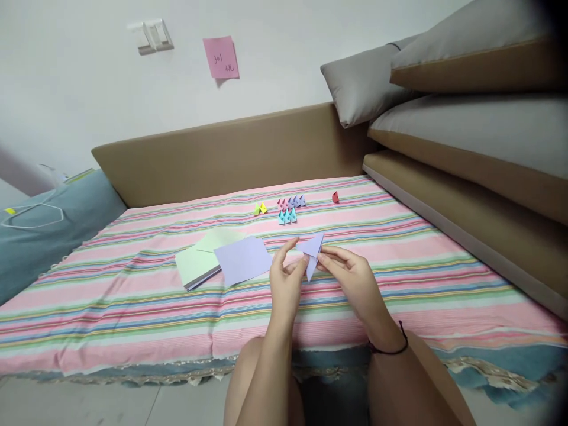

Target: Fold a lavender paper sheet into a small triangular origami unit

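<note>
1. While the left hand (286, 281) presses its thumb onto a folded purple paper (313, 245), its index finger stands raised and spread away from the thumb; how the other fingers grip behind is hidden.
2. On the other edge of that paper, the right hand (352, 272) pinches with thumb and index finger nearly closed, the remaining fingers curled behind.
3. The folded purple paper is held between both hands, above the striped cloth (146, 322), one point aimed down and another up to the right.
4. Just beside the left hand lies a flat purple sheet (243, 261), covering part of a stack of paper (195, 269) topped with pale green.
5. Beyond the hands, small folded pieces sit in groups: a green and yellow pair (260, 208), a row of pink and purple pieces (291, 203), blue pieces (287, 216) just in front of that row, and one red piece (335, 197) apart on the right.
6. Farther out, a brown backrest (231, 151) runs along the wall, and cushions (470, 130) are piled at the right.
</note>
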The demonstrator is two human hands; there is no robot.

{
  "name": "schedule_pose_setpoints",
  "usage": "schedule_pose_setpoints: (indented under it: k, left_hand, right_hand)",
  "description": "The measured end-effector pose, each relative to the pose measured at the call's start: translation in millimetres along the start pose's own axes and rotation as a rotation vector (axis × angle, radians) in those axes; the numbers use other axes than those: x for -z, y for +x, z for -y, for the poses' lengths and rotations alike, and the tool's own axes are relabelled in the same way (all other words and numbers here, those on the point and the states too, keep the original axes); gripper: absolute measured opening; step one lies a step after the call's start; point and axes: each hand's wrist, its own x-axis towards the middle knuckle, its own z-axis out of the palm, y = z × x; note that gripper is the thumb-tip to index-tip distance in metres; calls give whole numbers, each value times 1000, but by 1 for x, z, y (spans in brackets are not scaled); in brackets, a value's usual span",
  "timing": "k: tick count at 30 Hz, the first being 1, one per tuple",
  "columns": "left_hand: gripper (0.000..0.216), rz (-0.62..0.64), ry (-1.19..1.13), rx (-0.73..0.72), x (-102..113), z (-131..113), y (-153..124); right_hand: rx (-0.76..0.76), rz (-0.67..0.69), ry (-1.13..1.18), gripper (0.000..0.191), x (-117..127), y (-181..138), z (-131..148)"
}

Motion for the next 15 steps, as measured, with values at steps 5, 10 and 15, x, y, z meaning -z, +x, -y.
schedule_pose_setpoints:
  k: [5, 10, 15]
  left_hand:
    - [32, 69, 158, -101, -2, 0, -1]
    - [38, 123, 130, -12, -7, 1, -3]
    - [41, 147, 80, 13, -7, 2, -2]
  right_hand:
    - [44, 6, 13, 36, 1, 0, 0]
    - [28, -38, -23, 34, 0, -1, -1]
    - [10, -28, -16, 30, -2, -2, -4]
